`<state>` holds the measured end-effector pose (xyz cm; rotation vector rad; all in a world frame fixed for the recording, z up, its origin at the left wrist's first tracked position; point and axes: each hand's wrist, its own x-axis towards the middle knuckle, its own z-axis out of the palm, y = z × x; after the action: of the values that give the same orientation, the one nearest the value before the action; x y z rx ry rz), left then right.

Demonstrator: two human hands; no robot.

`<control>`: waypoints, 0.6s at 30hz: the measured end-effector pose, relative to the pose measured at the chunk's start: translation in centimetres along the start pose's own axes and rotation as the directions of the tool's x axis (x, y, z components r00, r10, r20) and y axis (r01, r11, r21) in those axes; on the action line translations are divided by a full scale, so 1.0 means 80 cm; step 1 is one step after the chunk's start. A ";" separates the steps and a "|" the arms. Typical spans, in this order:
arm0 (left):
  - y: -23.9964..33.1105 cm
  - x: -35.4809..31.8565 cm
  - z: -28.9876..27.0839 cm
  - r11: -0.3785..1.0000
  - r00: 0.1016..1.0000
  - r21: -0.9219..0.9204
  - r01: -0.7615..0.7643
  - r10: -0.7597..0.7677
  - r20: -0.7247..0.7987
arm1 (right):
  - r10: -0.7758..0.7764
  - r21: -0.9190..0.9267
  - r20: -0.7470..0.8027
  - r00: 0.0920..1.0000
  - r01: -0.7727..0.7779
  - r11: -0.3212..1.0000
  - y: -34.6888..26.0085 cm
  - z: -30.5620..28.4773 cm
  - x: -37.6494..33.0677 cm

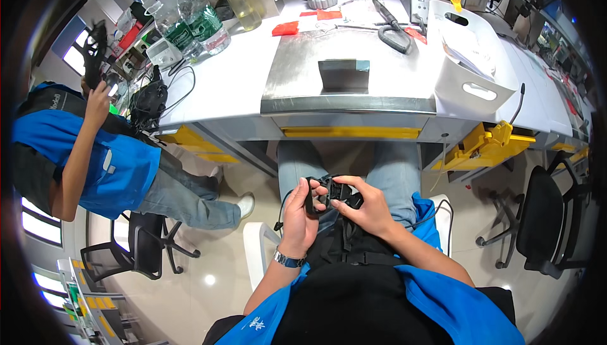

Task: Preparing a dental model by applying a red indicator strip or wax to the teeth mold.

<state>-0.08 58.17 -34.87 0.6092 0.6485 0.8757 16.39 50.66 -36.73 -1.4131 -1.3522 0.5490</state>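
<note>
A small black plastic buckle [333,194] with attached black strap sits held above the lap, between both hands.

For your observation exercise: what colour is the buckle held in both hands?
Black buckle, clearest in the head view.

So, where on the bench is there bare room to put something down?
The steel plate is bare on both sides of the small metal stand. The white top left of it, before the bottles, is free too. The back, around the red pieces and black cable, is crowded.
</note>
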 end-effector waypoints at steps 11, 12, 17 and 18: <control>0.035 0.004 0.002 0.998 0.993 0.016 0.066 -0.068 0.099 | 0.069 0.160 0.017 0.997 -0.071 0.985 -0.012 -0.003 0.005; 0.037 0.003 0.007 0.995 0.991 -0.028 0.093 -0.090 0.097 | 0.064 0.158 0.012 0.998 -0.065 0.985 -0.011 -0.002 0.005; 0.043 0.002 0.008 0.999 0.970 0.015 0.041 -0.044 0.238 | 0.268 0.551 0.139 0.953 -0.299 0.779 -0.002 0.000 0.008; 0.045 -0.001 0.014 0.993 0.973 0.118 -0.008 -0.019 0.230 | 0.261 0.550 0.130 0.956 -0.289 0.784 -0.006 -0.002 0.008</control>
<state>-1.11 59.64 -31.58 0.8029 0.4924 0.7508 16.52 51.10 -36.00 -1.1006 -0.9006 1.0882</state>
